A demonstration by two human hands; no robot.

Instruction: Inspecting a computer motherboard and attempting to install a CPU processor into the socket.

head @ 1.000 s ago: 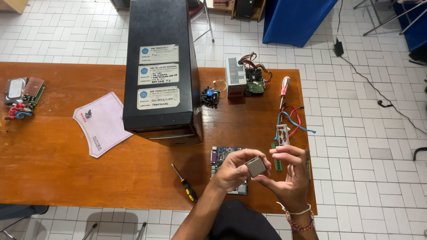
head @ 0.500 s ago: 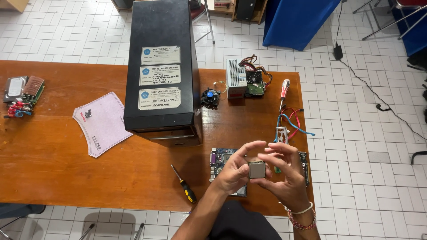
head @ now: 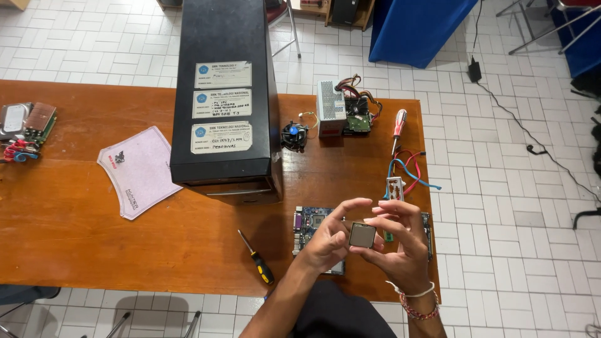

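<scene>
Raised at lower centre of the frame above the motherboard [head: 311, 220]: left hand [head: 325, 241] and right hand [head: 400, 250], fingertips pinched on the edges of a processor chip [head: 362, 235]. Small, square, grey-metal top, held level between them.

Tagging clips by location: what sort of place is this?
Probably a computer repair or training workshop. A black PC tower case lies on a wooden table over a white tiled floor, with a motherboard, power supply and screwdrivers around it. Both hands hold a square processor chip.
</scene>
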